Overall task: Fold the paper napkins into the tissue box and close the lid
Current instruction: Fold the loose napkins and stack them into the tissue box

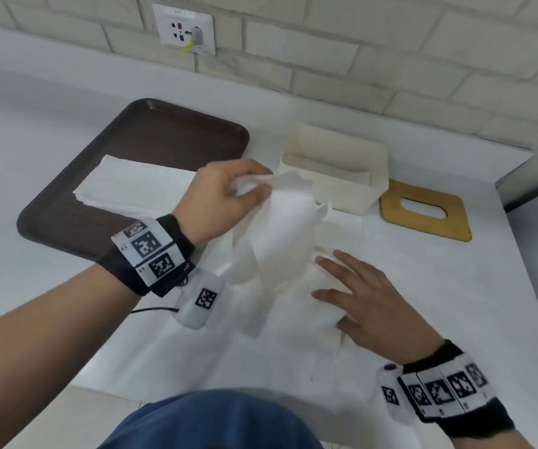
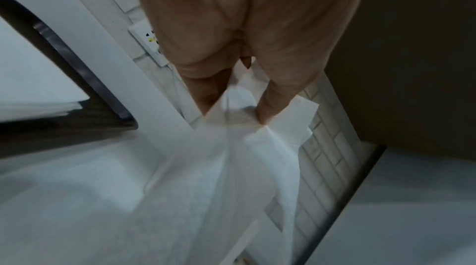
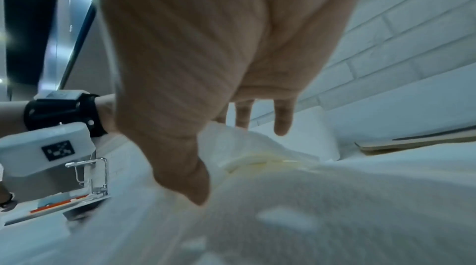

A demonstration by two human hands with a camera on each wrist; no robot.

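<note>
My left hand (image 1: 228,196) pinches the top edge of a white paper napkin (image 1: 277,234) and holds it lifted above the table, so it hangs and billows. The left wrist view shows thumb and fingers (image 2: 270,104) pinching that napkin (image 2: 231,178). My right hand (image 1: 364,303) lies with straight fingers on the napkin's lower part (image 1: 322,306) on the table; its fingers (image 3: 282,119) stay extended over the napkin (image 3: 296,198). A cream tissue box (image 1: 335,170) stands without its lid behind the napkin. The wooden lid (image 1: 423,210) with an oval slot lies flat to the box's right.
A dark brown tray (image 1: 151,134) at the left holds a stack of white napkins (image 1: 128,186). A brick wall with a socket plate (image 1: 183,29) runs along the back. The table's right edge (image 1: 517,222) drops off beyond the lid.
</note>
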